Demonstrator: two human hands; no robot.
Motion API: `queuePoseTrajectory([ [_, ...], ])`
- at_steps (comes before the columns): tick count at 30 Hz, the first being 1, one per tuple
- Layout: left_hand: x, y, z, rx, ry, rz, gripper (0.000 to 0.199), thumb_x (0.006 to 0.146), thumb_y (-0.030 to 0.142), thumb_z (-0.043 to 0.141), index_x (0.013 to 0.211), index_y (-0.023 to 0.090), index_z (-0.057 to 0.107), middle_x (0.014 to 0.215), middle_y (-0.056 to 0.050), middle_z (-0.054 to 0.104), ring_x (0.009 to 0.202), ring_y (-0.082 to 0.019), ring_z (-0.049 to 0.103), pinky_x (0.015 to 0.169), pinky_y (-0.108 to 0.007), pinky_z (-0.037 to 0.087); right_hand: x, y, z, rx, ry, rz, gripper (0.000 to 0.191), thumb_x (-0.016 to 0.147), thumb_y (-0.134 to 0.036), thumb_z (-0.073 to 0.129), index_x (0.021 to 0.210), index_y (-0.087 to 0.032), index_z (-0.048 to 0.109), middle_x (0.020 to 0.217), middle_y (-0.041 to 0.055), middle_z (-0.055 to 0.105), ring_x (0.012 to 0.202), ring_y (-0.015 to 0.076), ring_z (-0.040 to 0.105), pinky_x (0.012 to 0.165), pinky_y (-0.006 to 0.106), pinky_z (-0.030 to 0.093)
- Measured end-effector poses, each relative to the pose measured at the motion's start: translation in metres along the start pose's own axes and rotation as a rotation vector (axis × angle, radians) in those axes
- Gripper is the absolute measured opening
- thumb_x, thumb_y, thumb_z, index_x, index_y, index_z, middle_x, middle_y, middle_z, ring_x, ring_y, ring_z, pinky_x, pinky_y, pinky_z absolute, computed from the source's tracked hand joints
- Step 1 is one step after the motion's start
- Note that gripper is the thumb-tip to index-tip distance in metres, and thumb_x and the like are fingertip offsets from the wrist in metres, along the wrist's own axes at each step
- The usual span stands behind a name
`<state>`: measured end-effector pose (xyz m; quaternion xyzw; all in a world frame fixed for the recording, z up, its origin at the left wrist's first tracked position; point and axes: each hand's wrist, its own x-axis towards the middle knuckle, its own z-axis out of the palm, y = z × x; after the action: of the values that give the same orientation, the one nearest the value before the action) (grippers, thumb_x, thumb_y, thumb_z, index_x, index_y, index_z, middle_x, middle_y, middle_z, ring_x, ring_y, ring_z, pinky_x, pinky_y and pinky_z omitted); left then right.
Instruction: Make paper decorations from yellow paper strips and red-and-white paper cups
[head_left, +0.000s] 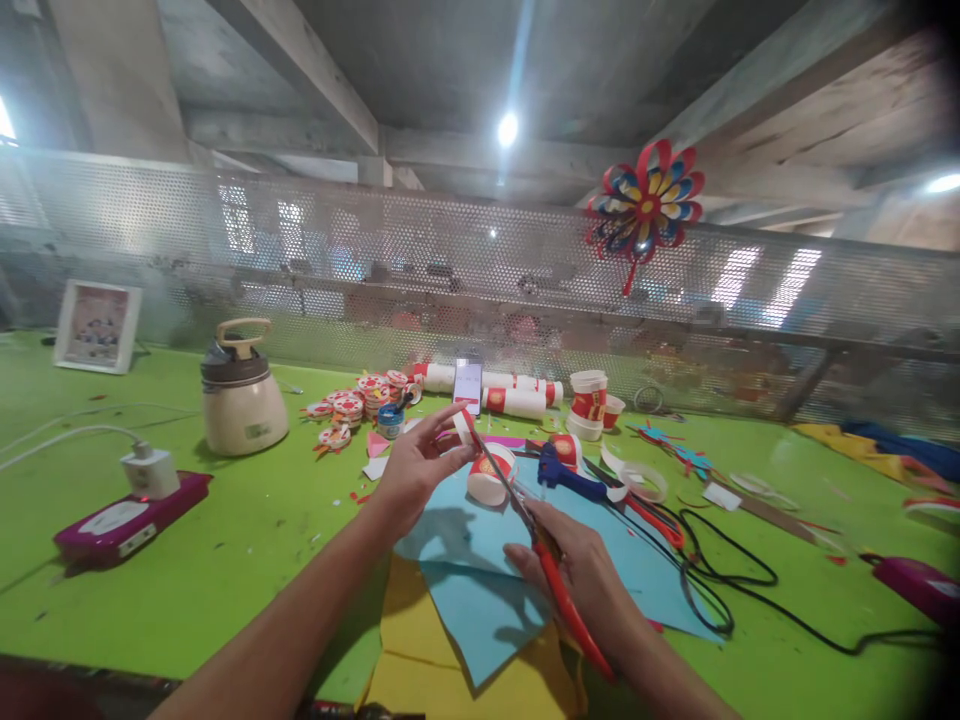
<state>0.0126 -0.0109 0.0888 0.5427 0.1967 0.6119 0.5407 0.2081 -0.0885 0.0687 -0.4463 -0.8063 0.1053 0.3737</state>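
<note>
1. Red-and-white curved paper piece (464, 428): pinched between thumb and fingertips of the left hand (420, 468), raised above the worktop, its lower edge meeting the scissor blades.
2. Long steel scissors with red handles (553, 580): gripped by the right hand (581, 560), handles towards the wearer. How its fingers sit in the loops is partly hidden, and I cannot tell how far the blades are parted.
3. Just beyond the blades, a red-and-white paper cup (487, 476) lies tipped on its side on light blue sheets (484, 615), whose near corner overlaps yellow sheets (420, 640).
4. Right of the blades, a dark blue glue gun (570, 478) and its looping black cable (731, 578) crowd that side.
5. Left of the forearm, bright green tabletop (255, 540) gives elbow room as far as a purple power strip (127, 525).
6. Farther back, a white-screened phone (467, 383) stands before white paper-cup rolls; a grey perforated metal panel (360, 250) bounds the far edge.
</note>
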Motion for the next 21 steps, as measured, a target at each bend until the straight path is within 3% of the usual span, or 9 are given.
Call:
queuePoseTrajectory([
  [10, 0.0017, -0.0016, -0.0015, 0.068, 0.017, 0.014, 0.049, 0.064, 0.016, 0.077, 0.111, 0.022, 0.061, 0.105, -0.007, 0.066, 0.094, -0.021, 0.062, 0.086, -0.038, 0.050, -0.0009, -0.0058, 0.0007, -0.044, 0.025, 0.016, 0.029, 0.088, -0.039, 0.050, 0.104, -0.017, 0.062, 0.069, -0.0004, 0.060, 0.061, 0.0142, 0.053, 0.060, 0.022, 0.044],
  [21, 0.0013, -0.0042, -0.0021, 0.124, 0.035, -0.028, 0.052, 0.065, 0.021, 0.078, 0.114, 0.020, 0.060, 0.106, -0.010, 0.067, 0.096, -0.023, 0.063, 0.086, -0.039, 0.050, -0.0020, -0.0074, 0.0022, -0.072, 0.038, 0.034, 0.029, 0.090, -0.039, 0.048, 0.103, -0.017, 0.061, 0.063, -0.0020, 0.057, 0.056, 0.0128, 0.051, 0.055, 0.021, 0.042],
])
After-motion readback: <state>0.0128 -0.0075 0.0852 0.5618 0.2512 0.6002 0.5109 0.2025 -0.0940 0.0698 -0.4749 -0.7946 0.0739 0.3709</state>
